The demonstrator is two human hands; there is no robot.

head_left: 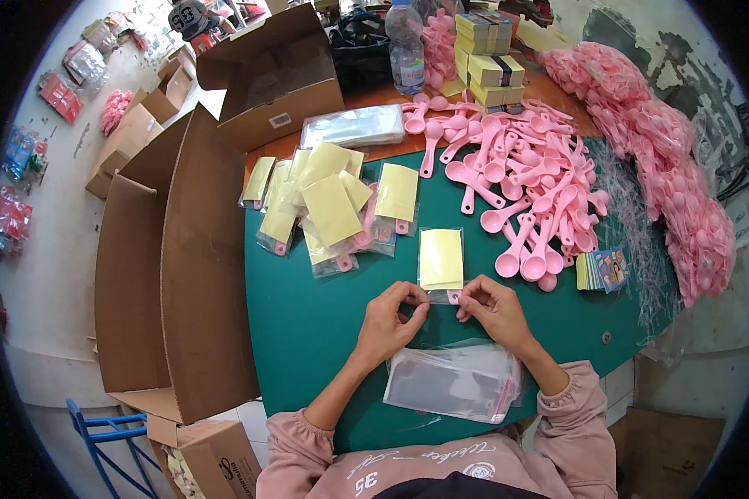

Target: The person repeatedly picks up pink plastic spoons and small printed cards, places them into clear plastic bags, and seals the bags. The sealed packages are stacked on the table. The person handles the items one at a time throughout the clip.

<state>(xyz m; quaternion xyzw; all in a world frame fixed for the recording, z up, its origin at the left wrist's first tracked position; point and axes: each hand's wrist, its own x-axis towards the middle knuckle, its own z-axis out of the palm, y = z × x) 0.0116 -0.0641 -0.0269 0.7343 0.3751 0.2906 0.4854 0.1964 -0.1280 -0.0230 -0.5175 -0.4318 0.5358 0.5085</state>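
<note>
A clear plastic bag (441, 259) with a yellow card and a pink spoon inside lies flat on the green tabletop in front of me. Only the spoon's handle end shows, at the bag's near edge. My left hand (395, 318) pinches the left corner of that edge, thumb against fingertips. At the right corner, my right hand (495, 309) pinches the bag in the same way. Just below my hands lies a stack of empty clear bags (445, 384). To the upper left are several filled bags (333, 208) in an overlapping heap, yellow cards facing up.
Loose pink measuring spoons (541, 187) are piled at the right, near a small stack of printed cards (601, 270). Bagged spoons (641, 125) line the far right edge. Behind stand yellow card bundles (495, 71), a water bottle (406, 50) and cardboard boxes (200, 266) at left.
</note>
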